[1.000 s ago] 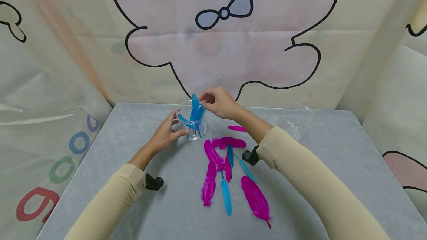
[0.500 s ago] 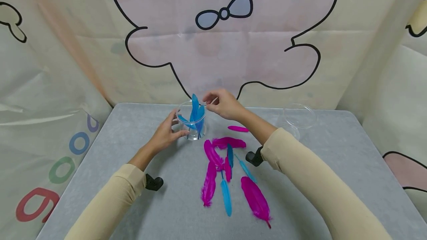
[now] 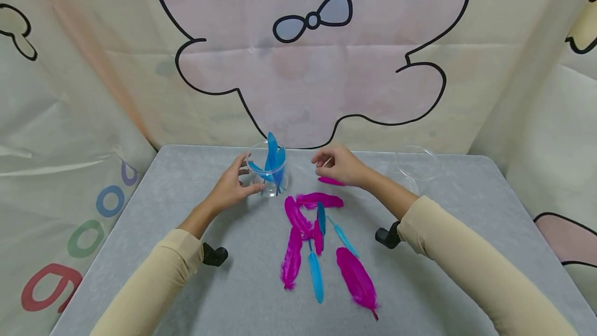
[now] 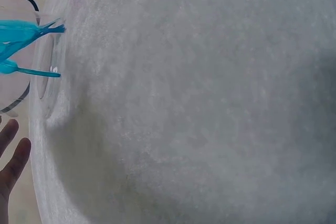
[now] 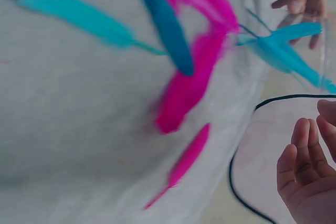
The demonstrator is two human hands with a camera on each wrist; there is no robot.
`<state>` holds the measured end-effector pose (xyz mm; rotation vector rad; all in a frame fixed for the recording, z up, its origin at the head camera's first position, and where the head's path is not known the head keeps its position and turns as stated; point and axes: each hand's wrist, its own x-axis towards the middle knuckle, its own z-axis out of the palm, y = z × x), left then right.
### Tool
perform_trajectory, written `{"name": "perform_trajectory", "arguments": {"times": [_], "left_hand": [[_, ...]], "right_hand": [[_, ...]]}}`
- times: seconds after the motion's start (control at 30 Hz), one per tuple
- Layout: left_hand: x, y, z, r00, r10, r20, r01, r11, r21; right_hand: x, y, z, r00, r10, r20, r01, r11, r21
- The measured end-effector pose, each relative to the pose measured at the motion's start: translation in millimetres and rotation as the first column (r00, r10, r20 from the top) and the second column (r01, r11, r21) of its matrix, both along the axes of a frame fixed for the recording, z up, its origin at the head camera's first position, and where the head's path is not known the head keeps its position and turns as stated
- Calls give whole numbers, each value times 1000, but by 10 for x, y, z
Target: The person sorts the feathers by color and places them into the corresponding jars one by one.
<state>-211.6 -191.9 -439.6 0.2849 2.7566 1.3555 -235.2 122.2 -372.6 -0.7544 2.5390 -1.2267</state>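
Observation:
At the back of the table, my left hand (image 3: 229,185) steadies a clear plastic cup (image 3: 269,190), thumb at its near side and fingers at its left. Several blue feathers (image 3: 275,159) stand in the cup, their tips above the rim. In the left wrist view their quills (image 4: 44,73) point down toward the cup's base. My right hand (image 3: 342,166) is in the air right of the cup, fingers loosely bent with nothing between them. Just below it lies a small pink feather (image 3: 331,181), partly covered by the hand in the head view.
Several pink feathers (image 3: 292,258) and a few blue feathers (image 3: 316,276) lie scattered mid-table. A large pink feather (image 3: 356,279) is nearest the front. Another clear cup (image 3: 416,163) stands at the back right. A printed cloth backdrop (image 3: 373,66) rises behind the table (image 3: 466,222).
My right hand has drawn away from the cup's rim to the right and down toward the small pink feather. The left hand and the cup have stayed in place.

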Motion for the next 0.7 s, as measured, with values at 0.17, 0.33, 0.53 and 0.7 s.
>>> {"name": "perform_trajectory", "arguments": {"times": [0.17,0.33,0.53,0.7], "left_hand": [[4,27,34,1000,7,20,-6,1000,-11],[7,59,55,1000,12,29,-11,999,-30],[12,74,54,1000,22,-1,-22,999,-29],[15,90,49,1000,10,-15,-11,1000,-17]], "right_hand": [[58,183,-216,999,38,8,-38,999,4],[154,284,-368,997,60,45,-62,998,24],[271,374,-516,992,76,104,-77,997,5],[354,432,-598,988,99,119,-99,995,-4]]}}
